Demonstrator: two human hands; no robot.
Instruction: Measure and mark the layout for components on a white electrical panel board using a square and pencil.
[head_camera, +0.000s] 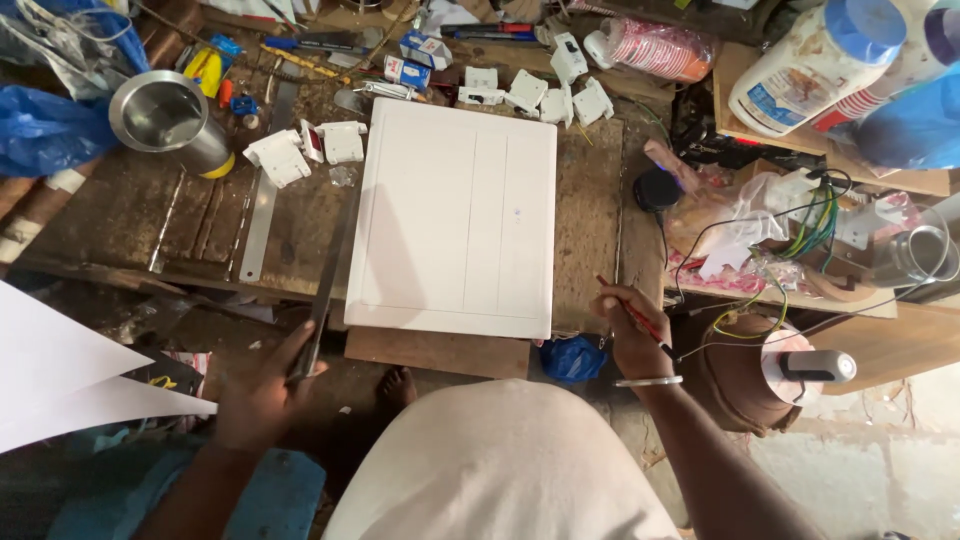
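A big white panel (455, 220) lies flat in the middle of the frame on a worn wooden workbench (130, 215), its near edge hanging a little over a wooden board (437, 351) underneath. It's got faint straight lines running up and down it.

The left hand (262, 390), lower left of centre, is closed around one end of a long metal ruler (330, 280). The ruler runs diagonally up from the hand and sits right along the left edge of the panel, touching or nearly so, hard to say which. The right hand (630, 335), just off the panel's lower right corner, is pinched around a red pencil (632, 316) that angles up toward the panel. There's a silver bangle (648, 381) on that wrist. The two hands are well apart, one on each side of the panel.

Above the panel, along the top of the frame, is a scatter of white switches (525, 92) and small tools. Upper left has a steel cup (165, 120) and blue plastic bags (45, 130). A second flat metal strip (258, 225) lies on the bench left of the ruler. To the right there's a tangle of coloured wires (815, 230), a white jug (805, 65) with a blue cap up in the corner, and a brown clay pot (740, 375) lower down. A crumpled blue bag (572, 358) sits just below the panel's right corner.
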